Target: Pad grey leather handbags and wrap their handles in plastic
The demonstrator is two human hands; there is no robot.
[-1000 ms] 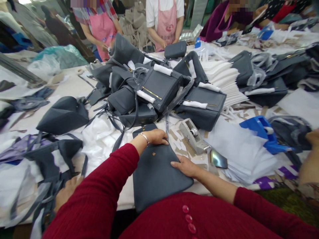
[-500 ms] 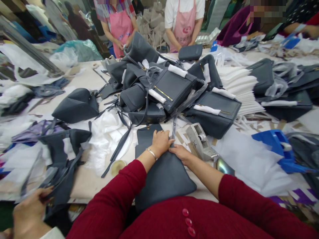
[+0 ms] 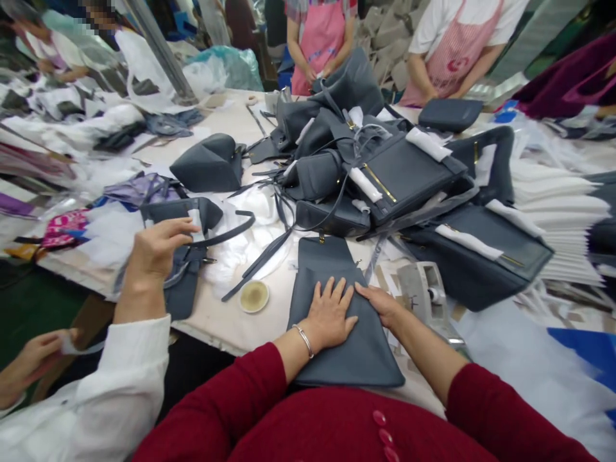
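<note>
A dark blue-grey leather bag [image 3: 344, 359] lies flat in front of me. Its narrower flap [image 3: 325, 253] points away from me and has a small gold fitting at the far end. My left hand [image 3: 330, 316] rests palm down on the bag, fingers spread. At the bag's right edge is my right hand [image 3: 382, 305], with its thumb on top and the other fingers partly hidden at the edge. A grey tape dispenser [image 3: 421, 289] stands just right of that hand. Left of the bag sits a small round dish [image 3: 254, 296] with something yellowish in it.
Beyond the bag rises a heap of similar bags [image 3: 409, 170], some with white-wrapped handles. A stack of white sheets [image 3: 558, 212] is at the right. On my left, a co-worker's hand [image 3: 158, 256] is over another bag [image 3: 183, 298]. Persons in pink aprons [image 3: 321, 38] stand across the table.
My left hand has gone from a closed grasp near the flap to lying flat on the bag. My right hand stays at the edge. The view has swung left; the co-worker's arm has come up.
</note>
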